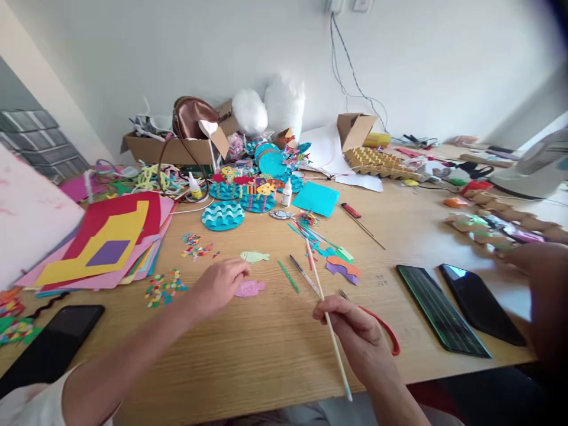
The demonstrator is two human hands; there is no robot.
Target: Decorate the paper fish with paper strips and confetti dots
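Observation:
My right hand [355,331] grips a long thin wooden stick [331,325], held at a slant with its pale blue lower tip toward me. Beside that hand, red-handled scissors [390,337] lie partly hidden behind it. My left hand [224,281] has its fingers curled together just above the table, at the left edge of a pink paper fish [249,289]. Whatever is between those fingertips, if anything, is hidden. A pale green paper fish [255,256] lies just beyond. Between the hands are a green stick [289,276] and a pen [304,275].
Coloured paper sheets [93,236] are stacked at left, near paper confetti [166,288]. Blue wavy paper bases [223,216] with fish stand behind, beside a glue bottle [287,194]. Two dark phones [479,302] lie at right, where another person's arm [548,296] reaches in.

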